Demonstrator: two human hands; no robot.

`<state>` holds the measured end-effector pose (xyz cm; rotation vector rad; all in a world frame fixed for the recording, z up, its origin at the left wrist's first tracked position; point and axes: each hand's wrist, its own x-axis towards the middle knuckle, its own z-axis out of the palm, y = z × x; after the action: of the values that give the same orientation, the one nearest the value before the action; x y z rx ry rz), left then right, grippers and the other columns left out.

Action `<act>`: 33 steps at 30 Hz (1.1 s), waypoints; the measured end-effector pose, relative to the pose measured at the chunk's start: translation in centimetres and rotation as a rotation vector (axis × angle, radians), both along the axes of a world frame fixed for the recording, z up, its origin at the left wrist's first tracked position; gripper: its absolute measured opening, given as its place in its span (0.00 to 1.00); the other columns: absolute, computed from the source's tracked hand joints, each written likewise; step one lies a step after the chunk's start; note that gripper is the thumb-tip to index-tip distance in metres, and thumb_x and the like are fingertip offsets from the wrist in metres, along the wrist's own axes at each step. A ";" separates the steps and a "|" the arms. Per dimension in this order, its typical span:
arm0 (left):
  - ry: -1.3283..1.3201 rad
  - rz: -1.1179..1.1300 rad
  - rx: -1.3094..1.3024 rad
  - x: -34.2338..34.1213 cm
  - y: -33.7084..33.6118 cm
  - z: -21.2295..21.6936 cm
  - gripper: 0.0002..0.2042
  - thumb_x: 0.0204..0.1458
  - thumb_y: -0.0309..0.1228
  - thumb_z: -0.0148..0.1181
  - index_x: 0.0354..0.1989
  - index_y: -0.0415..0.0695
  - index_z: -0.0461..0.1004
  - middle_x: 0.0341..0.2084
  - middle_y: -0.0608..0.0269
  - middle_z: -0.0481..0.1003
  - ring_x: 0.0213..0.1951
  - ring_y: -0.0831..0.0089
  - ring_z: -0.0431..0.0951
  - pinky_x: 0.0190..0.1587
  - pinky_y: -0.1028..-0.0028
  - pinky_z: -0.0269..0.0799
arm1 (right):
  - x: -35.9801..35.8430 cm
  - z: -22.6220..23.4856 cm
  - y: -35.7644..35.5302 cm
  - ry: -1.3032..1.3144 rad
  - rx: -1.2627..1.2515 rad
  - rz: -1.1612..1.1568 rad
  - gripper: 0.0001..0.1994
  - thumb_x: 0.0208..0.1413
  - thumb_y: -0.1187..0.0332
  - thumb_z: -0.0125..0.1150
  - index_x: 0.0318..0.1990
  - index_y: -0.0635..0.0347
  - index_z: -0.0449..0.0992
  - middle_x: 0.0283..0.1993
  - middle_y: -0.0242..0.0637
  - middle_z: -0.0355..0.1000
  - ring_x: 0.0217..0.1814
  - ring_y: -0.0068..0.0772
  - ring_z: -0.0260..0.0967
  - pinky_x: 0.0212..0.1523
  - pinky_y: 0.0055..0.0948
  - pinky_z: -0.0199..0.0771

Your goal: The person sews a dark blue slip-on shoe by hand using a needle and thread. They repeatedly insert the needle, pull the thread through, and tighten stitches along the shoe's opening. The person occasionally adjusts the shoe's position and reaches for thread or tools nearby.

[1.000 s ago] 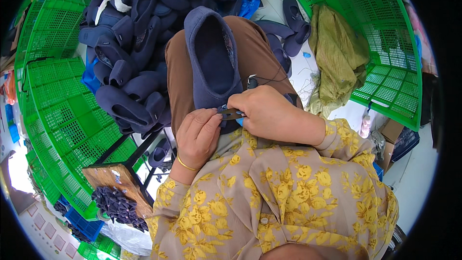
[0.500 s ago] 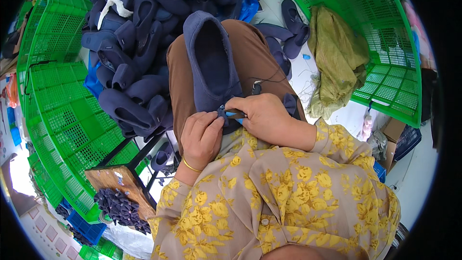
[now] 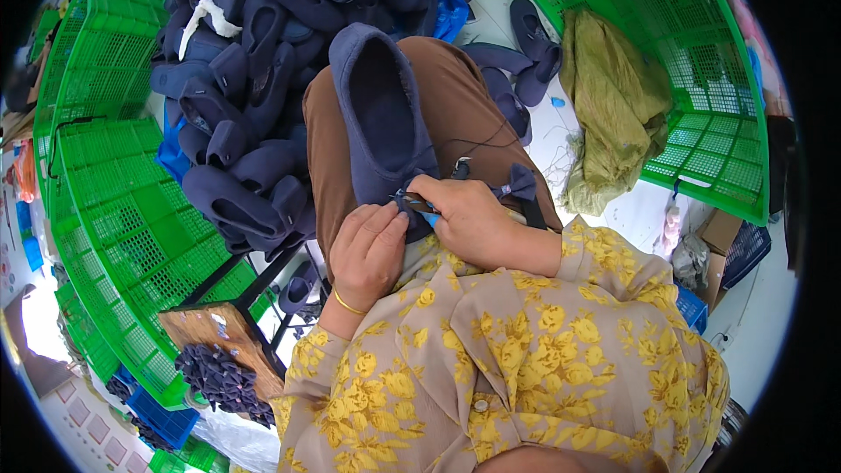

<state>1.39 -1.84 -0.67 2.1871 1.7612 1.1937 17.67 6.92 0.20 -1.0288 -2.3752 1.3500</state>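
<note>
A small footwear workshop — a heap of identical navy slippers (image 3: pixel 263 105) is piled on the far left beside stacked green plastic crates (image 3: pixel 114 201). More green crates (image 3: pixel 701 61) stand far right, and a wooden board (image 3: pixel 223 342) of small navy bows sits near left — batch handwork.

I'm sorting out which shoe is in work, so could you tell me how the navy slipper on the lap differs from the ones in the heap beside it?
The slipper on the lap lies alone, opening upward, heel end between the left hand and right hand. The heaped slippers lie jumbled at all angles, overlapping, touched by neither hand. Both are the same dark navy fabric and shape.
</note>
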 end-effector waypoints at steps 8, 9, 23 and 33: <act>-0.081 0.056 -0.046 0.1 -0.4 0.2 0.14 0.39 0.15 0.64 0.38 0.37 0.77 0.37 0.54 0.78 0.37 0.58 0.79 0.40 0.67 0.77 | 0.4 -0.2 0.4 0.126 -0.055 0.013 0.16 0.46 0.81 0.55 0.44 0.60 0.68 0.31 0.50 0.73 0.36 0.56 0.73 0.36 0.47 0.71; -0.089 0.065 -0.051 0.1 -0.5 0.3 0.15 0.39 0.15 0.64 0.39 0.37 0.77 0.37 0.54 0.78 0.37 0.58 0.79 0.40 0.68 0.77 | 0.6 -0.1 0.5 0.121 -0.078 0.019 0.14 0.48 0.81 0.54 0.44 0.59 0.68 0.33 0.50 0.73 0.37 0.56 0.73 0.37 0.45 0.71; -0.068 0.008 -0.019 0.3 -0.3 0.6 0.13 0.41 0.15 0.63 0.38 0.37 0.78 0.38 0.53 0.79 0.36 0.57 0.79 0.39 0.67 0.78 | -0.4 -0.5 0.0 0.204 -0.179 -0.059 0.18 0.51 0.83 0.52 0.49 0.64 0.58 0.39 0.59 0.72 0.42 0.64 0.72 0.40 0.51 0.72; -0.041 0.012 0.009 0.4 -0.7 -0.5 0.13 0.43 0.15 0.63 0.39 0.38 0.77 0.38 0.53 0.79 0.37 0.58 0.80 0.38 0.69 0.78 | -0.7 0.1 2.2 0.216 -0.216 0.171 0.10 0.60 0.74 0.51 0.49 0.55 0.64 0.39 0.46 0.74 0.39 0.52 0.75 0.38 0.40 0.74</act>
<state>1.77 -2.54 -1.20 2.1446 1.7586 1.2420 16.99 9.15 0.25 -0.6982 -2.2352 1.7146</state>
